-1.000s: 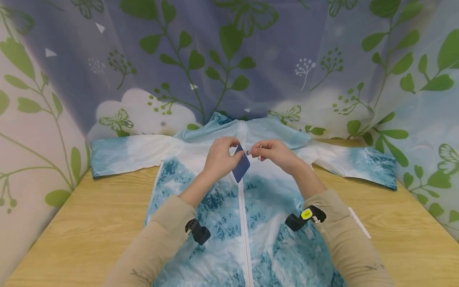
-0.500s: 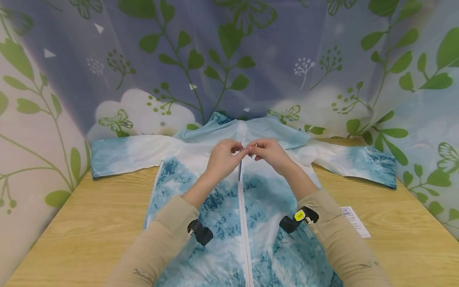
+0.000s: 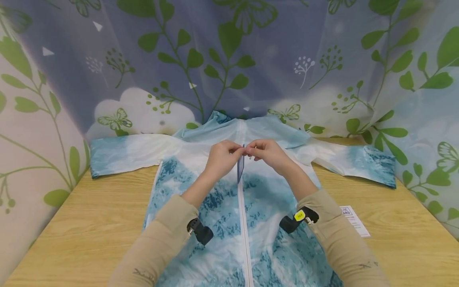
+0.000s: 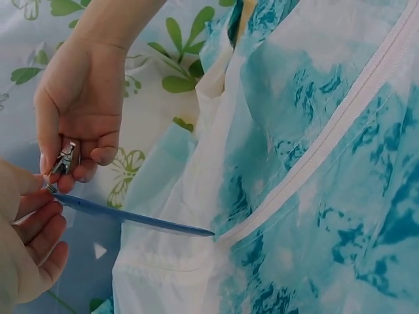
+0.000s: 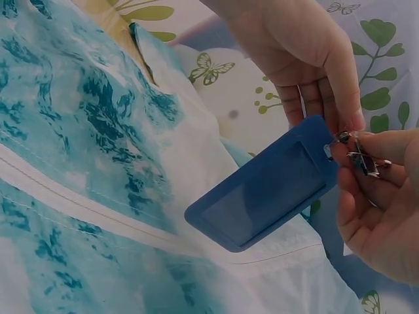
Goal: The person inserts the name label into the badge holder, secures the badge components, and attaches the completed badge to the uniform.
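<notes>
A blue badge holder [image 5: 262,186] with a clear window hangs from my fingertips over the chest of a blue-and-white zip-up jacket [image 3: 272,223]. In the head view it appears nearly edge-on. My left hand [image 3: 223,158] pinches it at its slotted top end. My right hand [image 3: 269,153] holds a small metal clip [image 5: 363,162] between thumb and fingers. Both thumbs meet at the small metal snap [image 4: 51,188] by the holder's top. The fingers partly hide the joint between clip and holder.
The jacket lies spread face up on a wooden table [image 3: 107,215], sleeves out to both sides. A white printed card [image 3: 355,221] lies right of the right forearm. A leaf-patterned curtain [image 3: 272,52] stands behind and at the sides.
My hands have come together, the right moving left with the clip to the top of the badge holder. The holder has turned from face-on to nearly edge-on. More of the printed card shows.
</notes>
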{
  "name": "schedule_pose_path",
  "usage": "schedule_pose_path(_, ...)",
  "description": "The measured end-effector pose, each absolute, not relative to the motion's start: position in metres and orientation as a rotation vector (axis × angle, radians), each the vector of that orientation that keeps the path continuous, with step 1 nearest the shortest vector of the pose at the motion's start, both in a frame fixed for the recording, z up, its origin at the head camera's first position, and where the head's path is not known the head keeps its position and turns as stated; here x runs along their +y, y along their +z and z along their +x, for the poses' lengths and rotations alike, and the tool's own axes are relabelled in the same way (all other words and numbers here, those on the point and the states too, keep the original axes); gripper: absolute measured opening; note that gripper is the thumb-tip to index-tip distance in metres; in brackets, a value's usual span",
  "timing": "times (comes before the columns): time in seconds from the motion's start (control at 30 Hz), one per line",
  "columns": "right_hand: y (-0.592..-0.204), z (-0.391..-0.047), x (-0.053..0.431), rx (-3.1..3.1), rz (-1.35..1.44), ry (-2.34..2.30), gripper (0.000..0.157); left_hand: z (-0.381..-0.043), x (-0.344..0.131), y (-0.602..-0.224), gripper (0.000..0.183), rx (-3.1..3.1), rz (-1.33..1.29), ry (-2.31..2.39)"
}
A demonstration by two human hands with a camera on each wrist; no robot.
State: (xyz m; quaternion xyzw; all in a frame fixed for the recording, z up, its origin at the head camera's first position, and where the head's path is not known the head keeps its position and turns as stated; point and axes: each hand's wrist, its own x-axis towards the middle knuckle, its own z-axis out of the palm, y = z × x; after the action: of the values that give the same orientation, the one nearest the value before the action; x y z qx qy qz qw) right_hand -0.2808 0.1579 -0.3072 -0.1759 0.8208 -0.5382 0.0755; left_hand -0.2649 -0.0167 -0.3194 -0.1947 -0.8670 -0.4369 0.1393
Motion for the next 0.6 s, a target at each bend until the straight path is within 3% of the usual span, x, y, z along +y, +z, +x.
schedule_pose_path(0.6, -0.3094, -0.2817, 0.1565, 2.459, -0.616, -1.583, 0.022, -0.2631, -0.0172, -0.3149, 0.02, -2.515, -0.492, -1.284)
